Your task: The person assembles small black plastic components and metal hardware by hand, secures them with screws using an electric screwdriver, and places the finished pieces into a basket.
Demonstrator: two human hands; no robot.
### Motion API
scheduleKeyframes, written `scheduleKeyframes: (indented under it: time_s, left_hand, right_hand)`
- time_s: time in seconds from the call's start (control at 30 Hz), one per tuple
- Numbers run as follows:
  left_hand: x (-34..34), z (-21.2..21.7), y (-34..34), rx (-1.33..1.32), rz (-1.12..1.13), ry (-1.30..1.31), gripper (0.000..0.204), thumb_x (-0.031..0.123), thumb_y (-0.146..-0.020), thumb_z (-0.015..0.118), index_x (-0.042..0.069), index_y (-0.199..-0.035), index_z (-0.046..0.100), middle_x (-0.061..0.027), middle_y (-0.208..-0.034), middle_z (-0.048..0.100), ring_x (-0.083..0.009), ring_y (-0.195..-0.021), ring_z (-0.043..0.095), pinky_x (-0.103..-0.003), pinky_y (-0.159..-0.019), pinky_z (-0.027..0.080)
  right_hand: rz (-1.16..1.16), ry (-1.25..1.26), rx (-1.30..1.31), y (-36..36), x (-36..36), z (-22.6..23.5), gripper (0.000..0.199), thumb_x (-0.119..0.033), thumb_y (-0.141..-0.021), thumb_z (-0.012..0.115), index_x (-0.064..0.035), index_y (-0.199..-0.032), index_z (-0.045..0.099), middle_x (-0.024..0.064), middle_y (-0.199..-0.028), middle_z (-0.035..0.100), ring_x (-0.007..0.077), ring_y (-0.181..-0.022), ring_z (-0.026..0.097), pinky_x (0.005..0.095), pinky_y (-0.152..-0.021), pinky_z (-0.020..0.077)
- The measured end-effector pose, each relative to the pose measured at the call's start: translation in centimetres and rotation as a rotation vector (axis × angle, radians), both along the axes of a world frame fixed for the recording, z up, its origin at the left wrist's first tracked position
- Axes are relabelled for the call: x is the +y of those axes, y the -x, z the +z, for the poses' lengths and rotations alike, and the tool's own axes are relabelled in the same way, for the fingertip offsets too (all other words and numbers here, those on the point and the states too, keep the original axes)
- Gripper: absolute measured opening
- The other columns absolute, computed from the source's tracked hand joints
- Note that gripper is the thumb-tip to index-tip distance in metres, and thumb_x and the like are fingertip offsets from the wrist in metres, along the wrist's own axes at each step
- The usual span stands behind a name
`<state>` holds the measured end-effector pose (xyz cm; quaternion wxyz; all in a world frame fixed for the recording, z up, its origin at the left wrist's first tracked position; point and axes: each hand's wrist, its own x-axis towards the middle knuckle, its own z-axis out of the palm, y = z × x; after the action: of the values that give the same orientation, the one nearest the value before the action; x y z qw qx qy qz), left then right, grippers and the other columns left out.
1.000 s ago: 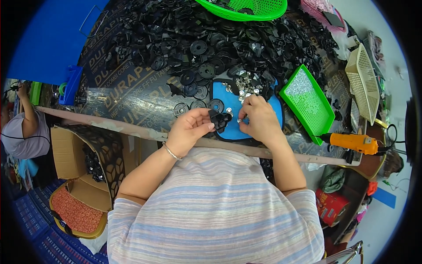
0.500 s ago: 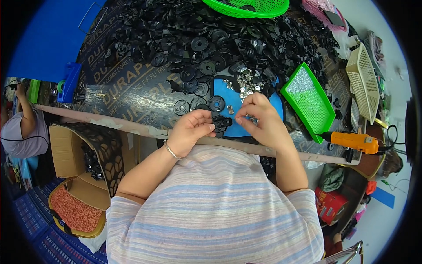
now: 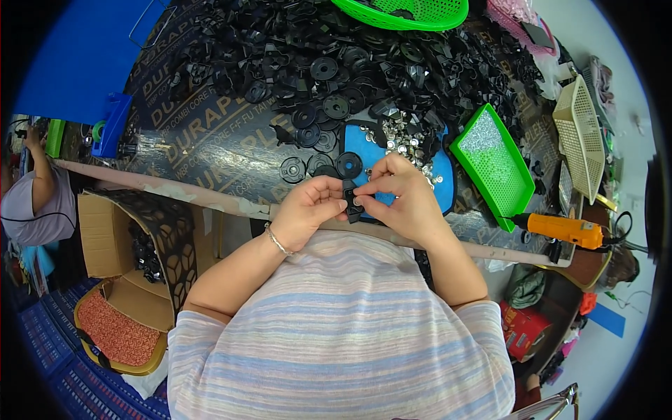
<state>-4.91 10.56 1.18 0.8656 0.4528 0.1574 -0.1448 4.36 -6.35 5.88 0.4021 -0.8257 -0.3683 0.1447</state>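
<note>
Close to the table's front edge, my left hand (image 3: 306,212) is closed on a small black plastic part (image 3: 351,203), gripping it between thumb and fingers. My right hand (image 3: 402,201) meets it from the other side, thumb and forefinger pinched against the part; anything tiny between those fingertips is hidden. Just beyond my hands lies a blue mat (image 3: 442,168) with a heap of small silvery metal pieces (image 3: 400,133). Round black discs, one of them a blue-tinged disc (image 3: 348,164), lie to the left of the mat.
A large pile of black plastic parts (image 3: 280,63) covers the far table. At right are a green tray (image 3: 514,189) with tiny silvery bits, an orange power screwdriver (image 3: 563,229) and a cream basket (image 3: 581,140). A green basket (image 3: 413,24) stands at the back; a cardboard box (image 3: 105,234) sits lower left.
My right hand has moved left, its fingertips going from just beside the black plastic part to touching it. My left hand has kept its hold, and the part appears turned slightly.
</note>
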Motion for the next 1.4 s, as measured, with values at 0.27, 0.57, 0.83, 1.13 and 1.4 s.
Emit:
scheduleKeyframes:
  time_s: [0.27,0.57,0.83,1.13,1.4]
  left_hand:
    - [1.8,0.8,1.5,0.062,0.056,-0.030,0.021,-0.001,-0.082,0.055,0.001,-0.102,0.053,-0.0046,-0.091,0.057,-0.0108,-0.080,0.057,-0.025,-0.070,0.051]
    - [3.3,0.2,2.7,0.067,0.181,0.001,0.020,0.000,-0.083,0.054,0.001,-0.103,0.052,-0.0061,-0.089,0.057,-0.0125,-0.073,0.059,-0.024,-0.064,0.051]
    - [2.9,1.0,1.6,0.104,0.147,0.052,0.021,0.001,-0.083,0.054,0.001,-0.104,0.050,-0.0050,-0.089,0.055,-0.0129,-0.074,0.059,-0.028,-0.064,0.056]
    - [2.4,1.2,0.8,0.151,0.119,0.070,0.023,0.002,-0.084,0.052,0.002,-0.107,0.049,-0.0061,-0.093,0.056,-0.0137,-0.076,0.060,-0.028,-0.067,0.056]
    - [2.0,0.9,0.7,0.094,0.094,0.049,0.025,0.001,-0.085,0.048,0.002,-0.110,0.049,-0.0093,-0.101,0.057,-0.0163,-0.087,0.061,-0.028,-0.069,0.057]
  right_hand:
    - [-0.028,0.144,-0.127,-2.5,1.5,-1.7,0.045,-0.008,-0.062,0.073,-0.0071,-0.105,0.060,0.0090,-0.095,0.054,0.0246,-0.087,0.055,0.0315,-0.074,0.0465]
    - [0.067,0.239,-0.211,-2.8,2.1,-2.1,0.047,-0.002,-0.057,0.067,-0.0066,-0.104,0.059,0.0099,-0.100,0.055,0.0285,-0.095,0.053,0.0357,-0.082,0.0449]
    - [-0.073,0.270,-0.278,-2.6,1.6,-2.2,0.048,-0.011,-0.059,0.071,-0.0067,-0.104,0.059,0.0093,-0.104,0.055,0.0270,-0.099,0.051,0.0384,-0.086,0.0407]
    - [0.022,-0.052,-0.058,-1.4,1.7,0.8,0.058,-0.010,-0.055,0.075,-0.0084,-0.110,0.058,0.0093,-0.096,0.060,0.0259,-0.091,0.056,0.0346,-0.081,0.0455]
    - [0.136,0.068,-0.137,0.5,2.6,0.9,0.044,-0.012,-0.061,0.071,-0.0064,-0.103,0.060,0.0078,-0.099,0.057,0.0266,-0.094,0.055,0.0357,-0.080,0.0445]
